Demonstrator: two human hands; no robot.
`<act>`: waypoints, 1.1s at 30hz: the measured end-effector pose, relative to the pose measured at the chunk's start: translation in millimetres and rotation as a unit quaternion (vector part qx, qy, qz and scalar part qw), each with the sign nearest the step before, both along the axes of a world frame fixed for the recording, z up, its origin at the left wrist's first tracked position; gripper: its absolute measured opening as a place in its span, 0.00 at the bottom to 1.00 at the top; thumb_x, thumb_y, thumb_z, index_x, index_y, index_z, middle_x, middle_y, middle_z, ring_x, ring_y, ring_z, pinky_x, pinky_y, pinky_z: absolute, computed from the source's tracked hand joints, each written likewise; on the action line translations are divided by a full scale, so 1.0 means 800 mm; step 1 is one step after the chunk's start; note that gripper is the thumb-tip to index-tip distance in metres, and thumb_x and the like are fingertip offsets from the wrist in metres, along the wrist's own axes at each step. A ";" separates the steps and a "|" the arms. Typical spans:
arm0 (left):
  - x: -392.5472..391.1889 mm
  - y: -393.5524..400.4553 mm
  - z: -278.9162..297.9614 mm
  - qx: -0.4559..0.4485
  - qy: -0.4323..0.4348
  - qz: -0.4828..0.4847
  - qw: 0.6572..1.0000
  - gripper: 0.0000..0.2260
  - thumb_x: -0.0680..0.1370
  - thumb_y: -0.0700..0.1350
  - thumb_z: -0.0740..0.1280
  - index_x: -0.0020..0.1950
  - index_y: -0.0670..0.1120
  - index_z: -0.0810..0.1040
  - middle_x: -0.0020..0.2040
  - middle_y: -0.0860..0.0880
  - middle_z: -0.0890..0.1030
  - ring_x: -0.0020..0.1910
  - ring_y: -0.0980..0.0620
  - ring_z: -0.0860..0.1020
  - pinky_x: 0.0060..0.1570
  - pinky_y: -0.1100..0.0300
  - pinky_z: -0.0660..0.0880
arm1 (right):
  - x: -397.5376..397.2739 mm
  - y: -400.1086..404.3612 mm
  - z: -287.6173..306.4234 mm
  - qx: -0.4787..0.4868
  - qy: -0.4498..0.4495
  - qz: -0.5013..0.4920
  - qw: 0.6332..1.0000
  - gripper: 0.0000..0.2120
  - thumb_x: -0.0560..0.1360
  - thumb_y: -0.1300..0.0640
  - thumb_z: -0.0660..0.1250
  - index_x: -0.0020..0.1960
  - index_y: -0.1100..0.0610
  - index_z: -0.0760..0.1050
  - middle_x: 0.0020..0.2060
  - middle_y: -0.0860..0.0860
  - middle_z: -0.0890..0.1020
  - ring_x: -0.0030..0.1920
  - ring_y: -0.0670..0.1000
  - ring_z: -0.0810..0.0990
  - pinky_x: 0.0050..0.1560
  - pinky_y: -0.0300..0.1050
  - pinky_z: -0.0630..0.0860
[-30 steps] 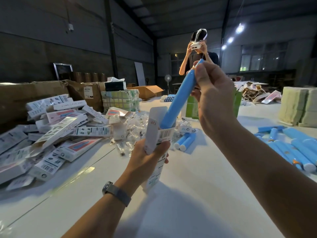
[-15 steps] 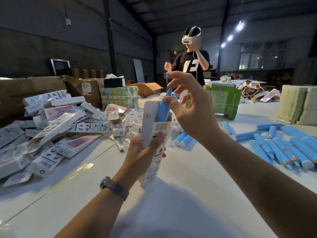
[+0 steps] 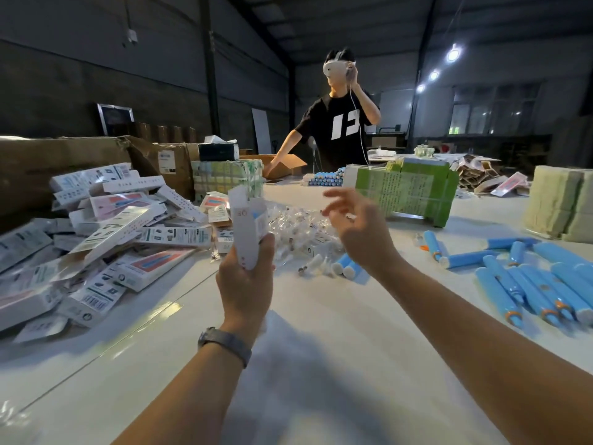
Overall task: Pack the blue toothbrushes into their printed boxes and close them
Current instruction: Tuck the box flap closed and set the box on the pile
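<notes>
The toothbrush [image 3: 255,216] slid into the box [image 3: 245,232]; right hand [image 3: 359,232] released.

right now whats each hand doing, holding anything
Left hand: grips the printed box upright, top flap open, blue toothbrush inside.
Right hand: open, fingers spread, holding nothing.

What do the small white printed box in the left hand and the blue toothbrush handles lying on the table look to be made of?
White printed box: thin coated card, seemingly; its open top flaps are folded sheet. Blue toothbrush handles: smooth moulded plastic, probably; even colour, soft sheen, orange rings at their ends.
</notes>
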State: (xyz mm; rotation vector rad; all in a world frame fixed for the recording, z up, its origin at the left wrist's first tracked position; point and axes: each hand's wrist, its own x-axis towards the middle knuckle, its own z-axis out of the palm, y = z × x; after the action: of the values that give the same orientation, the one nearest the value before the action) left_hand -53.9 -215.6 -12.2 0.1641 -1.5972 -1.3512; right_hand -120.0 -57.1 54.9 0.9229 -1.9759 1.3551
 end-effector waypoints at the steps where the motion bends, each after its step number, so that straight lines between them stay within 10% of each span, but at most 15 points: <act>1: -0.002 -0.001 -0.001 0.003 -0.006 0.011 1.000 0.22 0.74 0.65 0.68 0.55 0.48 0.78 0.42 0.50 0.81 0.43 0.46 0.82 0.40 0.51 0.82 | -0.015 -0.005 -0.011 0.090 -0.013 -0.039 0.995 0.18 0.75 0.68 0.62 0.60 0.53 0.78 0.47 0.48 0.83 0.45 0.45 0.79 0.47 0.44 0.79; 5: -0.004 0.004 -0.001 -0.030 -0.004 0.001 1.000 0.20 0.72 0.64 0.66 0.58 0.55 0.74 0.45 0.54 0.79 0.46 0.47 0.81 0.42 0.51 0.83 | -0.052 -0.037 -0.059 0.378 -0.089 -0.039 0.921 0.20 0.74 0.67 0.65 0.61 0.49 0.79 0.66 0.50 0.77 0.66 0.52 0.74 0.69 0.48 0.68; 13: -0.003 0.008 0.000 -0.012 -0.010 -0.030 0.999 0.30 0.70 0.65 0.66 0.65 0.47 0.76 0.53 0.46 0.79 0.53 0.43 0.79 0.48 0.52 0.83 | -0.076 -0.069 -0.080 0.464 -0.040 -0.121 0.876 0.11 0.76 0.60 0.68 0.57 0.50 0.80 0.52 0.50 0.82 0.47 0.50 0.76 0.51 0.44 0.75; 17: 0.001 0.011 0.004 0.017 -0.015 -0.077 0.997 0.29 0.68 0.64 0.67 0.62 0.46 0.80 0.50 0.46 0.80 0.50 0.47 0.80 0.37 0.68 0.78 | -0.076 -0.064 -0.077 0.464 -0.081 -0.124 0.874 0.12 0.76 0.59 0.67 0.58 0.50 0.79 0.52 0.50 0.81 0.49 0.51 0.78 0.55 0.48 0.77; 22: 0.001 0.022 0.005 0.162 -0.063 -0.226 0.958 0.09 0.71 0.57 0.71 0.46 0.55 0.81 0.34 0.54 0.83 0.35 0.55 0.83 0.35 0.59 0.77 | -0.070 -0.067 -0.082 0.465 -0.095 -0.178 0.862 0.06 0.77 0.56 0.63 0.44 0.53 0.77 0.40 0.50 0.80 0.40 0.50 0.78 0.49 0.50 0.80; 30: 0.006 0.028 0.007 0.087 -0.034 -0.224 0.970 0.06 0.73 0.53 0.72 0.49 0.55 0.82 0.42 0.56 0.85 0.40 0.58 0.83 0.39 0.59 0.76 | -0.059 -0.057 -0.076 0.312 -0.067 -0.154 0.935 0.10 0.76 0.63 0.66 0.53 0.52 0.78 0.46 0.47 0.78 0.47 0.49 0.77 0.54 0.46 0.77; 33: 0.006 0.025 0.006 0.031 -0.018 -0.180 0.983 0.06 0.76 0.47 0.72 0.53 0.50 0.81 0.44 0.54 0.84 0.41 0.57 0.83 0.36 0.65 0.77 | -0.038 -0.039 -0.043 0.135 -0.061 -0.111 0.983 0.12 0.76 0.66 0.65 0.55 0.55 0.80 0.40 0.48 0.79 0.37 0.44 0.76 0.42 0.37 0.77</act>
State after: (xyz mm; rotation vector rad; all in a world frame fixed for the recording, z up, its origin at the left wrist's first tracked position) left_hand -49.1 -195.3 -7.4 -0.0674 -1.6702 -1.6823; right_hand -150.6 -88.5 20.6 0.7227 -2.3200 1.0597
